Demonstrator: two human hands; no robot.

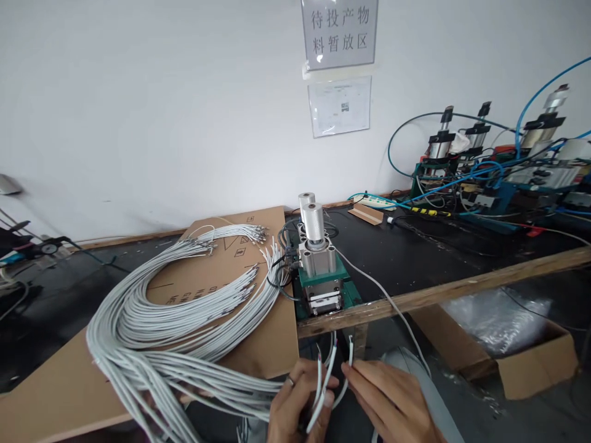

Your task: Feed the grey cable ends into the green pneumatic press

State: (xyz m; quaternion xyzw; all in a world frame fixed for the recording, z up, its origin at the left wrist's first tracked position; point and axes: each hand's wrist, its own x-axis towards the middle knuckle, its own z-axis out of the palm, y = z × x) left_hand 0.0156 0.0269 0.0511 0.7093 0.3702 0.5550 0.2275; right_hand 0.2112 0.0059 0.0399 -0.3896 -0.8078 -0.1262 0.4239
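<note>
A big bundle of grey cables (152, 320) lies looped on a brown cardboard sheet (258, 344) over the bench edge. My left hand (298, 406), a ring on one finger, is closed around a few cable ends at the bottom middle. My right hand (390, 400) pinches the tip of one grey cable (350, 352) just below the table edge. Right above both hands stands a small pneumatic press (318, 264) with a silver cylinder on a green base.
The black bench (415, 252) has a wooden front edge. At the far right stand more pneumatic machines (498, 166) with blue hoses. A cardboard box (521, 351) with plastic wrap sits below right. Paper signs (339, 67) hang on the white wall.
</note>
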